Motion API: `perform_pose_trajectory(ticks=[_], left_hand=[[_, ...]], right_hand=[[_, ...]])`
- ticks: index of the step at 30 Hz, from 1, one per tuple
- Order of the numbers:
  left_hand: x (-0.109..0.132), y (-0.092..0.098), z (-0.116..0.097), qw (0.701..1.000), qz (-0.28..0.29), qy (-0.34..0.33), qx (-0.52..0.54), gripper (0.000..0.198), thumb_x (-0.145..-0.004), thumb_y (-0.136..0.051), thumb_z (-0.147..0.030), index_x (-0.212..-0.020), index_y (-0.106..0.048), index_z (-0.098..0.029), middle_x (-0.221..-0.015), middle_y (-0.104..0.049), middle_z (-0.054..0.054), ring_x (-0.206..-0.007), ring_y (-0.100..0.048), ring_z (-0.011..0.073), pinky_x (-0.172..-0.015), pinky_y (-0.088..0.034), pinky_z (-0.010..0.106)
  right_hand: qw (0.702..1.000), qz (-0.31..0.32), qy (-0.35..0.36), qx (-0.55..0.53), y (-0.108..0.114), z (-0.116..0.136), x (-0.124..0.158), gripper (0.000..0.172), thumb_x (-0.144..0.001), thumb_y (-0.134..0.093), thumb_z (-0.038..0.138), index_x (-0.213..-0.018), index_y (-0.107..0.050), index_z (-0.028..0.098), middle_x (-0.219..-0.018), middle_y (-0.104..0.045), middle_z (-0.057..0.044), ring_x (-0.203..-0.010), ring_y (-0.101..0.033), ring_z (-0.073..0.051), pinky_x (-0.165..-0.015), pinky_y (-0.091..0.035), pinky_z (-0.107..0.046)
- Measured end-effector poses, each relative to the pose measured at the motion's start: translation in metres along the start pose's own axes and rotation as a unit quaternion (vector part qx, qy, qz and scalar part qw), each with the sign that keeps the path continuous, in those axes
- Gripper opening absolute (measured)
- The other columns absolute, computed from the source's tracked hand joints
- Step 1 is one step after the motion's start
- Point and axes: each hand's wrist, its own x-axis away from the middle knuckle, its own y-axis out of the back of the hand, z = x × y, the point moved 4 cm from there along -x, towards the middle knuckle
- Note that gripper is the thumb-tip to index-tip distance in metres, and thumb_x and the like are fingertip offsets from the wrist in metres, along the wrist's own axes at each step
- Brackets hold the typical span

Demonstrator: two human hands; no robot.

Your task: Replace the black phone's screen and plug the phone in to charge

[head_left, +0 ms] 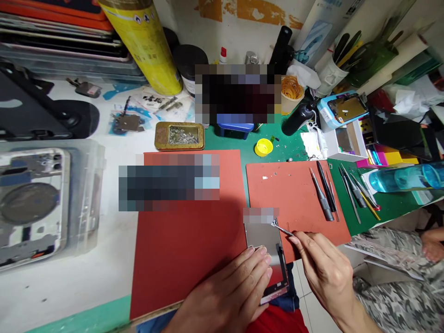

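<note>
The phone panel [263, 238] lies at five o'clock in the view, at the near edge of the surface [69, 277], between the large red mat [187, 249] and the small red mat [287, 189]. The left hand [236, 286] is open, its fingers flat on the lower part of the panel. The right hand [322, 268], at four o'clock from the panel, pinches thin tweezers [281, 229]; their tip touches the panel's upper right corner. Dark hand tools [324, 189] lie at one o'clock from the panel, and a yellow cap [263, 147] lies at twelve o'clock.
</note>
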Motion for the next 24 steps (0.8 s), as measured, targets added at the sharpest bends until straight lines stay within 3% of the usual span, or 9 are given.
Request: perform_pose_trajectory(ticks=[5,14,18,21,24], left_hand=[[-0.001,0.002,0.000,1.000,0.011,-0.002,0.007,0.044,-0.102,-0.075,-0.034,-0.136,-0.069,-0.006,-0.143,-0.073,0.014,-0.137,-0.068,0.0298,-0.121,-0.054,0.042],[0.003,0.000,-0.001,1.000,0.006,-0.002,0.014,0.039,-0.104,-0.071,-0.034,-0.133,-0.070,-0.008,-0.144,-0.073,0.010,-0.142,-0.064,0.0286,-0.123,-0.052,0.044],[0.000,0.002,0.001,1.000,0.014,-0.010,0.012,0.037,-0.104,-0.070,-0.033,-0.130,-0.071,-0.007,-0.142,-0.074,0.011,-0.143,-0.062,0.0287,-0.125,-0.050,0.045],[-0.002,0.009,0.001,1.000,0.009,-0.018,0.021,0.038,-0.101,-0.074,-0.031,-0.130,-0.070,-0.006,-0.139,-0.075,0.012,-0.143,-0.062,0.0303,-0.124,-0.051,0.047],[-0.002,0.015,0.001,0.999,-0.003,-0.013,0.051,0.049,-0.097,-0.079,-0.035,-0.136,-0.067,-0.008,-0.139,-0.075,0.015,-0.146,-0.059,0.0319,-0.123,-0.051,0.047]], right_hand=[[1.000,-0.010,0.002,0.011,0.001,-0.003,0.002,0.016,-0.101,-0.071,0.005,-0.114,-0.074,0.012,-0.088,-0.072,-0.006,-0.075,-0.067,-0.016,-0.076,-0.054,-0.030],[1.000,-0.016,-0.022,0.005,0.005,-0.010,0.011,0.013,-0.104,-0.068,0.011,-0.115,-0.074,0.015,-0.089,-0.073,-0.004,-0.077,-0.067,-0.016,-0.078,-0.052,-0.029],[0.994,-0.011,-0.101,-0.046,0.018,-0.023,0.019,0.011,-0.108,-0.064,0.021,-0.112,-0.074,0.019,-0.091,-0.073,-0.004,-0.079,-0.069,-0.016,-0.080,-0.052,-0.029],[0.948,0.025,-0.263,-0.176,0.022,-0.035,0.030,0.023,-0.110,-0.060,0.040,-0.105,-0.074,0.022,-0.085,-0.071,-0.003,-0.070,-0.065,-0.015,-0.068,-0.050,-0.028],[0.822,0.048,-0.421,-0.380,0.013,-0.028,0.041,0.036,-0.099,-0.071,0.058,-0.098,-0.074,0.022,-0.078,-0.067,-0.001,-0.065,-0.057,-0.014,-0.060,-0.047,-0.024]])
